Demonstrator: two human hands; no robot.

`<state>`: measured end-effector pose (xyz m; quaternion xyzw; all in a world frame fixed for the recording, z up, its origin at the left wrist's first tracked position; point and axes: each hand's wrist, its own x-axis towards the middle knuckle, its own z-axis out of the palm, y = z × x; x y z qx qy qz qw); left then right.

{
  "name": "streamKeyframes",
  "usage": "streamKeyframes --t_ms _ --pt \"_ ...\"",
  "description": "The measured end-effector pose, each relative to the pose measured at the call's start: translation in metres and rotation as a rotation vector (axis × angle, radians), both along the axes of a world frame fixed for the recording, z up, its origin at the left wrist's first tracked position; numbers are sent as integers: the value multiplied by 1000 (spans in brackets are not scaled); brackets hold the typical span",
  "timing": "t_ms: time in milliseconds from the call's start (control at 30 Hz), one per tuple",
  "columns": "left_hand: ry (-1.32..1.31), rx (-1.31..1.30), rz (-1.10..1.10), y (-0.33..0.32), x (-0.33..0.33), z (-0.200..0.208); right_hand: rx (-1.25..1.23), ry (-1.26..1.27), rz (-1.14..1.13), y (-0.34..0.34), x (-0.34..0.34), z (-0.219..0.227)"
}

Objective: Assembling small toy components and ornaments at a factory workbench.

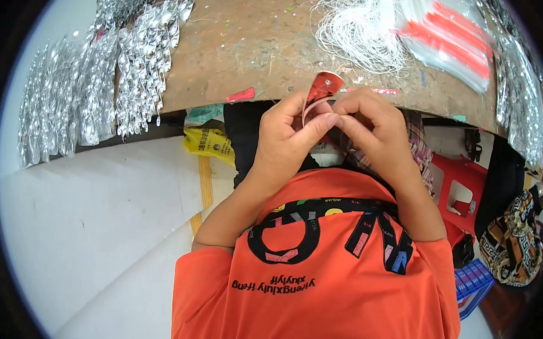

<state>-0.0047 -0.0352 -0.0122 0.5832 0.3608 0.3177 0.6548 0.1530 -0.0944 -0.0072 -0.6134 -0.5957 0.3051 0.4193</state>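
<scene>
Between my two hands, at the near edge of the table, a small curled piece of red card (326,84) with a pale inner side stands up. My left hand (288,131) grips its left side, with the thumb pressed toward the middle. From the other side, my right hand (373,122) pinches at its lower right, thumb and forefinger meeting the left thumb. The fingertips partly hide the lower part of the card, and I cannot make out any smaller thing between them.
The brown table (245,55) bears a bundle of white strings (363,35) and a pile of red-and-clear plastic strips (452,41). Shiny silver strands (147,60) hang over its left edge; more silver strands (522,88) hang right. A red scrap (241,95) lies near the front edge. A red stool (456,188) stands below.
</scene>
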Motion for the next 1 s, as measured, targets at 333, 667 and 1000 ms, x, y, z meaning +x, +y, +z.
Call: streamKeyframes --t_ms 333,667,1000 --pt "-63 -134 -98 -1 -8 5 12 441 -87 -7 -6 17" --pt "-109 -118 -177 -5 -6 3 135 208 -142 -4 -7 25" --pt "-61 -75 -176 -5 -4 3 64 330 -126 -3 -7 23"
